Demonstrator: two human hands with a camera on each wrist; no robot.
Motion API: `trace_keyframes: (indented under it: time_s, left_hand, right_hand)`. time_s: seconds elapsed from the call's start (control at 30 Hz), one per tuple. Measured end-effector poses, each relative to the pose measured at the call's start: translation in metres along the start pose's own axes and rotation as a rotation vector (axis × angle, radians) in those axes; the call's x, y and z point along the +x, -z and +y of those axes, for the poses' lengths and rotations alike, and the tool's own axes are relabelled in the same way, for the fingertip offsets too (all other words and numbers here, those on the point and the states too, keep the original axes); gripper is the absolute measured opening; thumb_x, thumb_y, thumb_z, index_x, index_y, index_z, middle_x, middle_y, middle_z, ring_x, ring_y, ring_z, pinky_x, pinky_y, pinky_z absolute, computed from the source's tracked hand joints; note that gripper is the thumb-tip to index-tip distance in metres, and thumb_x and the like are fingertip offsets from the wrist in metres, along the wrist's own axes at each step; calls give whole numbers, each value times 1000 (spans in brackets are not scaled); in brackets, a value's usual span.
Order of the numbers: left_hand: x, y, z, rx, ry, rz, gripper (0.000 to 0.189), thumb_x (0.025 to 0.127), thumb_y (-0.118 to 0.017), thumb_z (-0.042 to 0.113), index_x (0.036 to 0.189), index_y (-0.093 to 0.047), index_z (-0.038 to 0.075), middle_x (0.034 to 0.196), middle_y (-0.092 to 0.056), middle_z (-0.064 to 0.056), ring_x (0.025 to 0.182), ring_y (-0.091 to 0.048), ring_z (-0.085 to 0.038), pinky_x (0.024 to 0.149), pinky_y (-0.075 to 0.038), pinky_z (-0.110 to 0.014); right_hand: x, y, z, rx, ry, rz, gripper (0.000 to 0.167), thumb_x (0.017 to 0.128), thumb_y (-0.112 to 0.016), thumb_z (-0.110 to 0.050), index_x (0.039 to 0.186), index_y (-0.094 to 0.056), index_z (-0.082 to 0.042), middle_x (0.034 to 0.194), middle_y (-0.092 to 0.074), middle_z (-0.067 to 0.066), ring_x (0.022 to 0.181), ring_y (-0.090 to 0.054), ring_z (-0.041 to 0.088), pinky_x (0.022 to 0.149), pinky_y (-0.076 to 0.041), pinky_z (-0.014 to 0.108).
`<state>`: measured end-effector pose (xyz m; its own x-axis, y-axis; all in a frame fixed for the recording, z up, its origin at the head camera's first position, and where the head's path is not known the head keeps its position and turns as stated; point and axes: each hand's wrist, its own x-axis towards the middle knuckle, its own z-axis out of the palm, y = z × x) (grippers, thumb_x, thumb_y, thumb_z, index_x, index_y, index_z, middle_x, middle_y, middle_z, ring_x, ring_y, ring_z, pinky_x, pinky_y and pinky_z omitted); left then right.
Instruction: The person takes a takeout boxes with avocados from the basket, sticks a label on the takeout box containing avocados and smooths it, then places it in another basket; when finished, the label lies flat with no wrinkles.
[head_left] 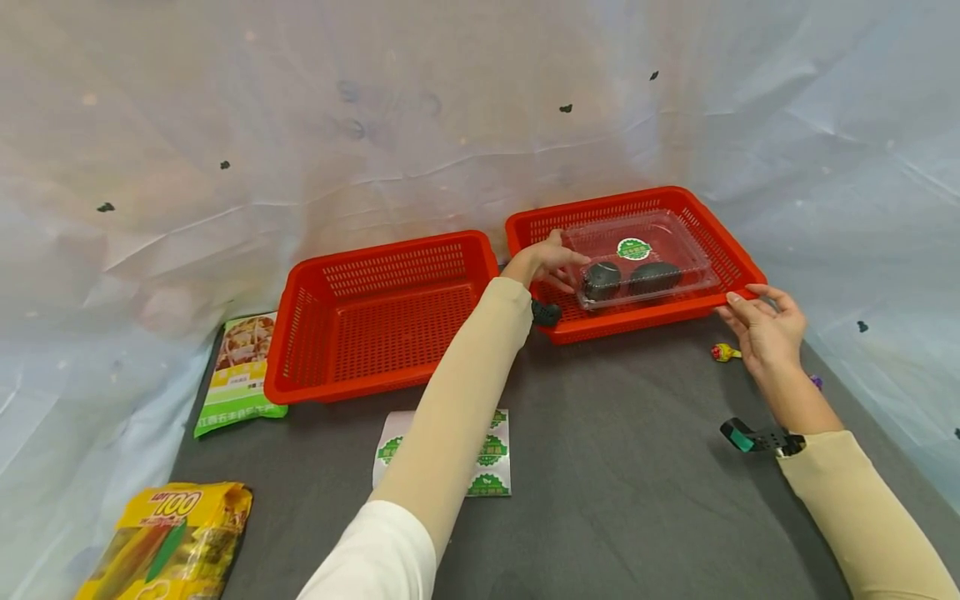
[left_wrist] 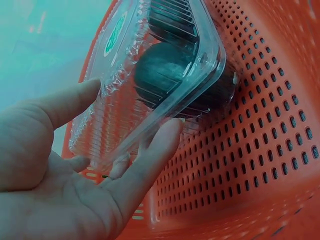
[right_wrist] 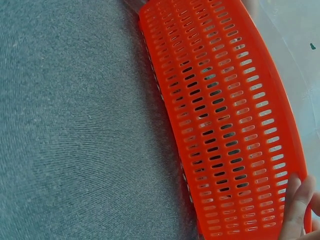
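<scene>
A clear plastic clamshell box with a green and white round sticker on its lid holds two dark, rounded items. It lies inside the right red basket. My left hand holds the box's left end; in the left wrist view the thumb meets the lid side, and a finger lies along the lower flange. At the basket's front right corner, my right hand pinches the rim between thumb and fingers, seen at the lower right of the right wrist view.
A second red basket stands to the left. Green-and-white stickers lie partly under my left forearm. A green food bag and a yellow bag lie at the left. Near my right hand is a small wrapped lollipop.
</scene>
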<state>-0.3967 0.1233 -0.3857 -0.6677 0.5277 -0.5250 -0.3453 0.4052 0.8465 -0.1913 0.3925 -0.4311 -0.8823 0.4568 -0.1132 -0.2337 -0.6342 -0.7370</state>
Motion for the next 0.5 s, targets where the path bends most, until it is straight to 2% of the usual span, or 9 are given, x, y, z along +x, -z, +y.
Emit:
trace_keyframes:
  time_s: [0.17, 0.23, 0.37, 0.43, 0.5]
  left_hand:
    - [-11, 4, 10, 63, 13, 15, 104, 95, -68, 31, 159, 15, 30, 166, -2, 0, 128, -49, -33, 91, -55, -45]
    - [-19, 7, 17, 83, -7, 39, 105, 96, -66, 32, 157, 19, 29, 167, 0, 1, 132, -47, -34, 93, -54, -44]
    - [-43, 16, 29, 84, -100, 103, 98, 98, -63, 31, 159, 14, 28, 165, -10, -4, 137, -43, -36, 93, -54, -44]
    - [-58, 20, 32, 83, -161, 125, 94, 98, -63, 31, 160, 7, 28, 164, -16, -5, 137, -43, -33, 90, -55, -43]
    - [-78, 23, 32, 126, -235, 130, 89, 98, -63, 31, 160, 1, 28, 163, -17, -6, 136, -44, -31, 89, -56, -43]
  right_hand:
    - [2, -1, 0, 2, -11, -10, 32, 87, -66, 15, 112, -53, 1, 75, -64, 17, 60, -69, 28, 64, -60, 34]
    - [3, -1, -1, 11, -17, -12, 31, 86, -67, 14, 111, -54, 0, 74, -64, 17, 61, -69, 29, 64, -60, 34]
    - [4, 0, -3, 28, -29, -5, 30, 87, -67, 14, 111, -55, 0, 75, -66, 18, 63, -70, 29, 65, -60, 36]
    - [4, 2, -4, 31, -33, 4, 30, 87, -66, 14, 111, -55, 0, 75, -66, 18, 64, -70, 29, 65, -60, 36]
    - [4, 3, -5, 19, -30, 13, 31, 86, -67, 14, 111, -55, -1, 76, -66, 17, 64, -70, 28, 66, -60, 35]
